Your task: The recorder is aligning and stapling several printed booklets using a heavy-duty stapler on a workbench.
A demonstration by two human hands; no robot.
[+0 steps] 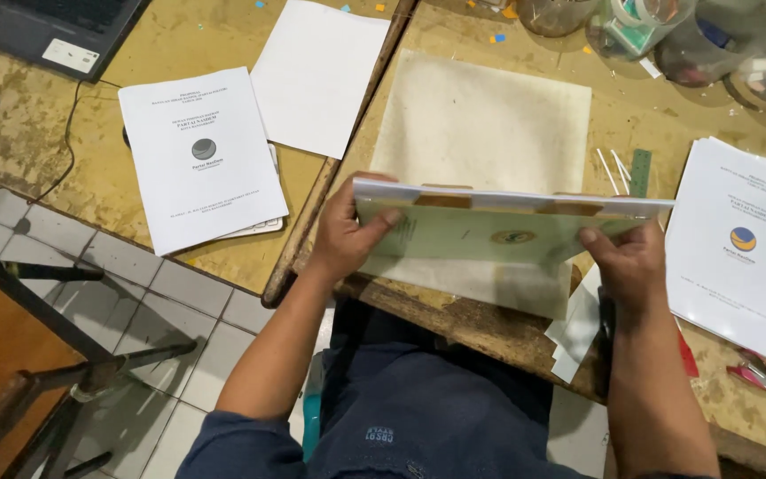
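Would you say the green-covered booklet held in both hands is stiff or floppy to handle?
Probably fairly stiff: the green-covered booklet spans left hand to right hand without sagging. Likely light, since each grip is at one end only. Its loose pages may fan if tilted.

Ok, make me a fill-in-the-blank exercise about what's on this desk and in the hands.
1. Both hands, left hand and right hand, hold a pale green ____ by its two ends.
2. It is held above a cream sheet lying on the ____.
3. The ruler beside the sheet is ____ in colour.
4. At the top left corner sits a dark ____.

Missing words: booklet; desk; green; laptop
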